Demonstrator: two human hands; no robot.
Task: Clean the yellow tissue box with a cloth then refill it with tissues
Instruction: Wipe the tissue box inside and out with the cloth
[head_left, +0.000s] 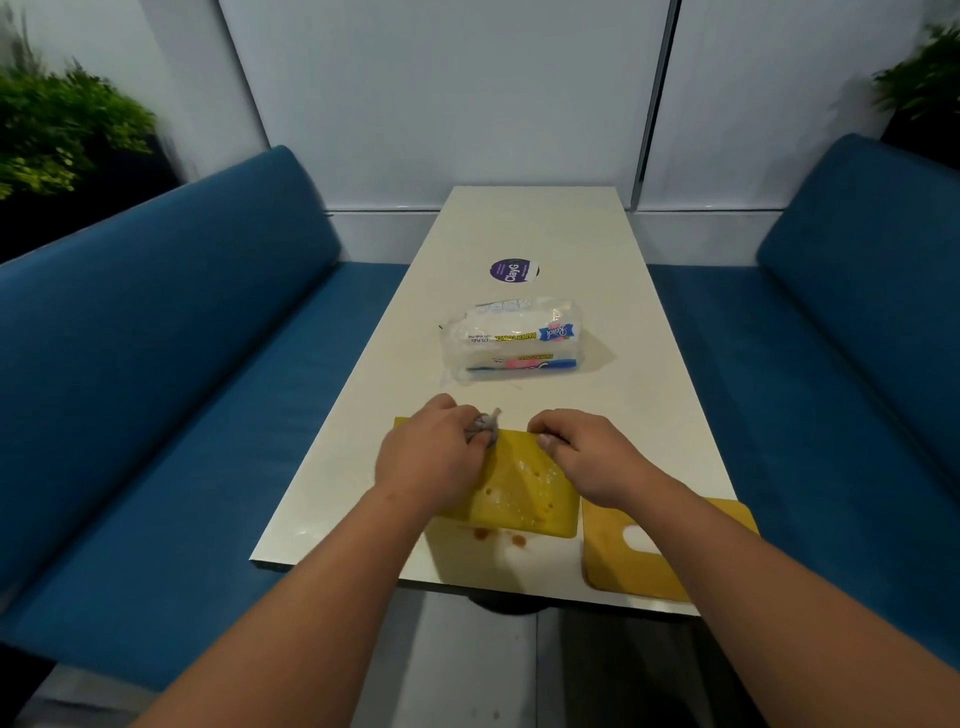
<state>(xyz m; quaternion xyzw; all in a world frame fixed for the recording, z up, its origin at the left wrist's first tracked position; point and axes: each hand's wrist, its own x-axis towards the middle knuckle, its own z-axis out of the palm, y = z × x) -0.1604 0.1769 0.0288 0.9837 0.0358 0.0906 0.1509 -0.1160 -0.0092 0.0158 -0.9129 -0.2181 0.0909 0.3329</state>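
The yellow tissue box (519, 488) lies on the near end of the white table (530, 244), its broad face with small holes turned up. My left hand (426, 457) presses a small grey cloth (485, 426) against the box's far left edge. My right hand (587, 457) grips the box's far right edge and holds it steady. A separate yellow lid (623, 566) with an oval slot lies to the right at the table's front edge, partly under my right forearm. A plastic pack of white paper towels (511, 340) lies farther back on the table.
Brownish drops (498, 536) stain the table just in front of the box. A round purple sticker (513, 270) sits beyond the towel pack. Blue padded benches (156, 364) flank the table on both sides, with green plants (57, 124) behind them.
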